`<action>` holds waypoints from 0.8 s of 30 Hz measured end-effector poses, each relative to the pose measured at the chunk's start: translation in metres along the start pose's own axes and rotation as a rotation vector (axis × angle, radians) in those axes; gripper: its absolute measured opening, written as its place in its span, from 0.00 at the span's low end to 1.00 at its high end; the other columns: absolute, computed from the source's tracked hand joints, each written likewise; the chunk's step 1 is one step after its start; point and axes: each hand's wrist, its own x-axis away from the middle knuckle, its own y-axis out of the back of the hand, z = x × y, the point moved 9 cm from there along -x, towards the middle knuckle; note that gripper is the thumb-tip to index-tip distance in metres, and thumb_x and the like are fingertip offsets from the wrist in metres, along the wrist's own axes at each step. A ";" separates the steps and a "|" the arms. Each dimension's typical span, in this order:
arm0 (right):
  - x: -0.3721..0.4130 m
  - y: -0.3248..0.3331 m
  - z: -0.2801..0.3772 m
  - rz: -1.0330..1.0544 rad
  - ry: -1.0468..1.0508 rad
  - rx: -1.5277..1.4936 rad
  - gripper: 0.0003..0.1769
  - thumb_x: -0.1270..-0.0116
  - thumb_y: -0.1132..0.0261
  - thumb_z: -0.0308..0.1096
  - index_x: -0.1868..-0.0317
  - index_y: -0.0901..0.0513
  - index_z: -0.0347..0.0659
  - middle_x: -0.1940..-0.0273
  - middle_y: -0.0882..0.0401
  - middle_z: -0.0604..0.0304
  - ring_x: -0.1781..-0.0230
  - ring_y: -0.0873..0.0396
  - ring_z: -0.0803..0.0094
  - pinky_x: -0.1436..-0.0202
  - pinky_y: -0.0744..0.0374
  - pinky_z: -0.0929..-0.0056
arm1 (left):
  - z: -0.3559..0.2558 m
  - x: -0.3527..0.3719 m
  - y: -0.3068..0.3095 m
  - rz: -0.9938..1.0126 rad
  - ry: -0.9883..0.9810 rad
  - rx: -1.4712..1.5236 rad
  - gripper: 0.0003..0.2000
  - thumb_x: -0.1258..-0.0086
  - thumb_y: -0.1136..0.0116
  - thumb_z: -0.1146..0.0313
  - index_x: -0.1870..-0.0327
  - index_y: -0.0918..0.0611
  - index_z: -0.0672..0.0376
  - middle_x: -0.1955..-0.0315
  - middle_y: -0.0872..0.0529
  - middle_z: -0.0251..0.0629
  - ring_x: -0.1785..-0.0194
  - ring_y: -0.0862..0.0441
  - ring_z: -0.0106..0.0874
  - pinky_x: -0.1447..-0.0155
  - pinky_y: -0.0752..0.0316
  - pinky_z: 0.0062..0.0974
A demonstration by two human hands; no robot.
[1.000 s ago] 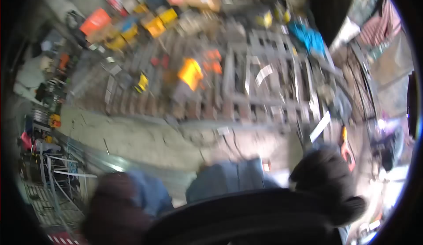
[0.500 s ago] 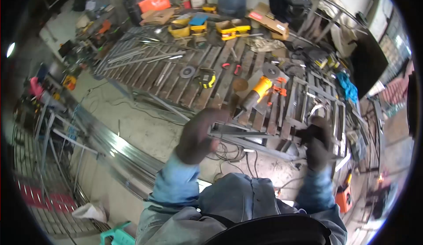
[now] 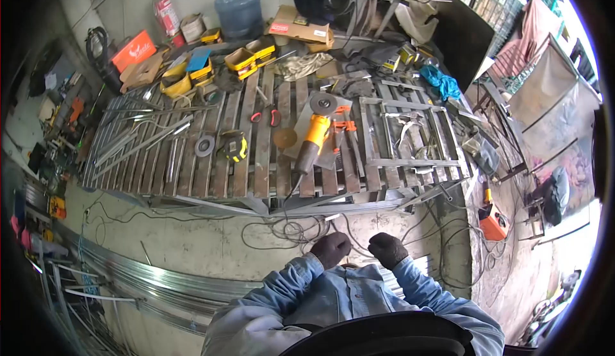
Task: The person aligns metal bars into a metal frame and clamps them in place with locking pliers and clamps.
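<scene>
My left hand [image 3: 331, 249], in a dark glove, is drawn in close before my chest with its fingers curled closed. Beside it, a small gap away, my right hand [image 3: 387, 250] is gloved too and balled into a fist. No object shows in either hand. Beyond them stands a slatted metal workbench [image 3: 261, 164]. On it lie a yellow angle grinder [image 3: 314, 135] with its disc pointing away, an orange clamp [image 3: 344, 125], a tape measure [image 3: 235, 146], red-handled scissors [image 3: 274, 117], a grey disc [image 3: 204, 145] and a brown disc [image 3: 284, 138].
A welded metal frame [image 3: 416, 162] rests on the bench's right side. Loose metal rods [image 3: 144, 141] lie at its left. Yellow bins [image 3: 241, 60] stand at the back. Cables [image 3: 282, 229] coil on the floor; long metal profiles [image 3: 154, 279] lie at lower left. An orange box [image 3: 493, 221] stands right.
Both hands have pulled back from near the bench's front edge to my chest, closer together, and are now closed. The view has shifted, so the bench appears farther left and higher.
</scene>
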 end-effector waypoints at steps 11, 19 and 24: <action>-0.077 -0.039 0.014 0.311 0.180 -0.106 0.20 0.37 0.32 0.43 0.52 0.17 0.37 0.56 0.14 0.51 0.53 0.16 0.57 0.48 0.19 0.65 | -0.047 -0.036 0.072 -0.160 -0.119 0.037 0.09 0.32 0.42 0.71 0.54 0.20 0.59 0.65 0.15 0.40 0.61 0.15 0.32 0.53 0.19 0.30; -0.180 0.056 0.096 -0.130 0.435 -0.214 0.10 0.41 0.33 0.30 0.58 0.18 0.38 0.64 0.20 0.51 0.65 0.18 0.56 0.62 0.21 0.63 | -0.063 0.004 0.188 -0.729 -0.303 -0.096 0.14 0.35 0.41 0.73 0.49 0.21 0.62 0.54 0.18 0.46 0.56 0.16 0.40 0.49 0.21 0.31; -0.198 0.069 0.110 -0.414 0.456 0.087 0.10 0.44 0.30 0.35 0.62 0.18 0.43 0.64 0.22 0.51 0.63 0.20 0.50 0.60 0.23 0.57 | -0.035 -0.040 0.261 -0.662 -0.188 0.184 0.11 0.32 0.44 0.74 0.50 0.21 0.64 0.64 0.18 0.40 0.60 0.17 0.29 0.58 0.22 0.24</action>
